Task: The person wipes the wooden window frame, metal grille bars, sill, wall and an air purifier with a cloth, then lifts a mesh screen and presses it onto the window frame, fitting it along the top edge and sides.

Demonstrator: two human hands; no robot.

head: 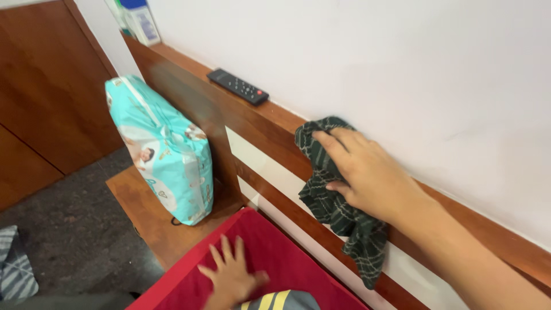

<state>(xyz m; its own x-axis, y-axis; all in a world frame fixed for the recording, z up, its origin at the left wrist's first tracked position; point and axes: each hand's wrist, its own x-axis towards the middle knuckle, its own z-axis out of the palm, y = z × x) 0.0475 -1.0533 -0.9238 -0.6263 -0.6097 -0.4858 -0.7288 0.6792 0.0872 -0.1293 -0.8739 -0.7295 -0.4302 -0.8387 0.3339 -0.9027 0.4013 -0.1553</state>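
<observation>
We've got one view only, head cam, so no overlap w/ another. It looks down and a bit left along the headboard (258, 123) toward the wall (373, 51), tilted. It sits close: our right hand (367, 172) is near the lens, left hand (232, 275) at the bottom edge.
</observation>
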